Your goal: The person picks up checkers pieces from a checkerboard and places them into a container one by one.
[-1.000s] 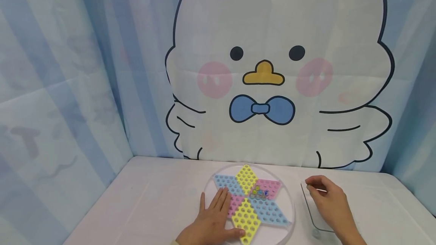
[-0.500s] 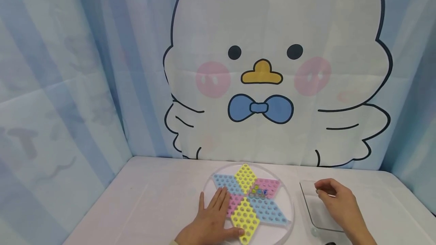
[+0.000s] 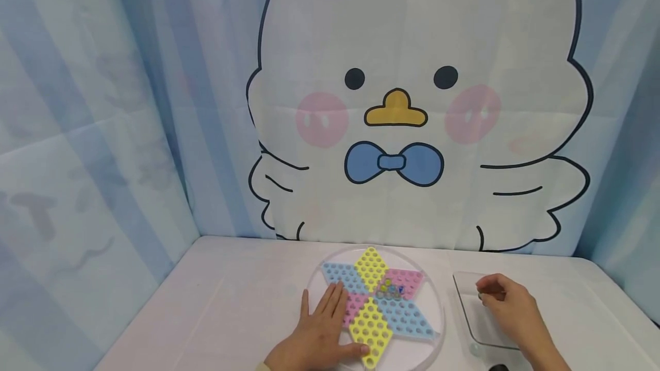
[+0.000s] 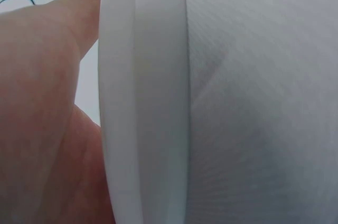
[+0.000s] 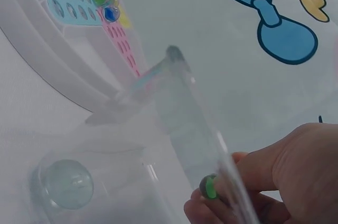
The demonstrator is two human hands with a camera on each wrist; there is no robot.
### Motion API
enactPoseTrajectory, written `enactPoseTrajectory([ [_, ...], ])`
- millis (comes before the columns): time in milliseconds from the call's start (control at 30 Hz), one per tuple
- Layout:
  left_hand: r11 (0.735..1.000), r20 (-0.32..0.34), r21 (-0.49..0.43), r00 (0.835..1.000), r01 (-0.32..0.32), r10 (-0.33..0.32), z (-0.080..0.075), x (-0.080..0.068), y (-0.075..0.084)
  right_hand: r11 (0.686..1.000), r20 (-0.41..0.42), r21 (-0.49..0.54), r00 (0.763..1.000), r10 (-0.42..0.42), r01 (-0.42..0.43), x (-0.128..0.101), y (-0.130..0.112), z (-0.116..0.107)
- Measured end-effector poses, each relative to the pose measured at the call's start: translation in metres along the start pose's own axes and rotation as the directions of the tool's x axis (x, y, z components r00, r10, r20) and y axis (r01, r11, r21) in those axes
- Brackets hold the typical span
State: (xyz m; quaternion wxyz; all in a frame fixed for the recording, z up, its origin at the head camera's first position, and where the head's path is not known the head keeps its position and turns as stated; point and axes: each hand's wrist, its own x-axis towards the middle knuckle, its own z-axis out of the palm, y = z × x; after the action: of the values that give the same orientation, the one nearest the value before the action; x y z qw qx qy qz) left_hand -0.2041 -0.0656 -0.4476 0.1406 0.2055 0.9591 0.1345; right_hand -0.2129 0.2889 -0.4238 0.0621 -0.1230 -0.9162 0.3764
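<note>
1. No words, brands or numbers can be read in any of the three views.
2. Backdrop (image 3: 222, 107): a printed cartoon bird (image 3: 407, 33) with a blue bow tie (image 3: 393, 162), drawn in dark outlines that form no letters.
3. Curtain at far left (image 3: 77, 107): a faint, blurred grey mark (image 3: 37, 205), roughly like a capital T; whether it is a letter cannot be told.
4. Star-patterned board (image 3: 371, 328) and clear container (image 3: 479, 325): no legible marking.
</note>
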Motion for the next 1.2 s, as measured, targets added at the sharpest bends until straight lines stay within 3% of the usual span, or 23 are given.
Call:
enactPoseTrajectory([
  [400, 1.000, -0.014, 0.010, 1.000, -0.008, 0.008, 0.0004, 0.0005, -0.0015, 0.996, 0.064, -0.082, 0.998, -0.015, 0.020, 0.0021, 0.0019, 0.0051],
  [733, 1.000, -0.018, 0.008, 1.000, -0.009, 0.009, 0.0004, 0.0007, -0.0021, 0.987, 0.095, -0.132, 0.993, -0.077, 0.089, 0.0017, 0.0043, 0.0067],
  [933, 1.000, -0.014, -0.005, 1.000, -0.011, 0.011, 0.0004, 0.0000, -0.0022, 0.989, 0.116, -0.136, 0.992, -0.043, 0.059, 0.0035, 0.0030, 0.0082],
  [1200, 0.999, -0.005, -0.024, 1.000, -0.022, 0.022, -0.0002, -0.0007, -0.0021, 0.989, 0.059, -0.130, 0.996, -0.064, 0.071, 0.0013, -0.0034, 0.0050],
])
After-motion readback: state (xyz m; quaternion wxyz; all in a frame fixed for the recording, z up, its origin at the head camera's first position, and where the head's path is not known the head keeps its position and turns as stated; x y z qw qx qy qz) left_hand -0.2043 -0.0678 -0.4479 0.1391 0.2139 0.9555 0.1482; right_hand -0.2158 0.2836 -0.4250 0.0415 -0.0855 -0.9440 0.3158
